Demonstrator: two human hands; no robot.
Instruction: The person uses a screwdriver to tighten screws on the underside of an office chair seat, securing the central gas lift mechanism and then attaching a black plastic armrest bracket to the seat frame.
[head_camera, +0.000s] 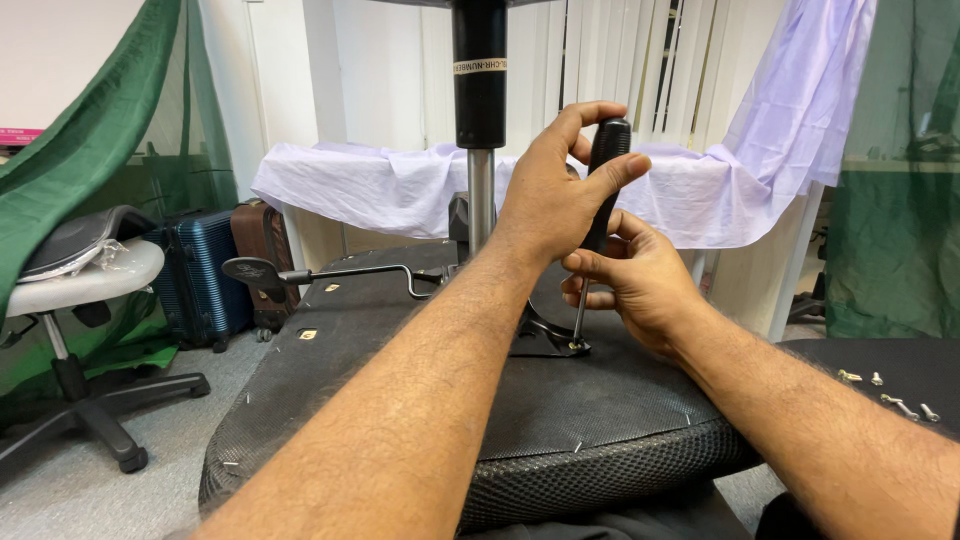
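both hands on the screwdriver (598, 215): left hand (552, 195) wrapped round its black handle, right hand (640, 283) pinching the shaft. tip sits in a screw (575, 347) on the upturned chair seat (420, 400) plate. looks mid-turning; next needs steady downward pressure.

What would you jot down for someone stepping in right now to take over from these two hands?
Left hand: wrapped around the black handle of the screwdriver, held upright.
Right hand: fingers steadying the screwdriver's shaft low down.
The tip sits on a screw at the corner of the black metal plate on the underside of the upturned chair seat. The gas cylinder stands up from the plate; the lever sticks out to the left.
Done: several loose screws lie on the black surface at the right.
Left: this screw is still in the plate.
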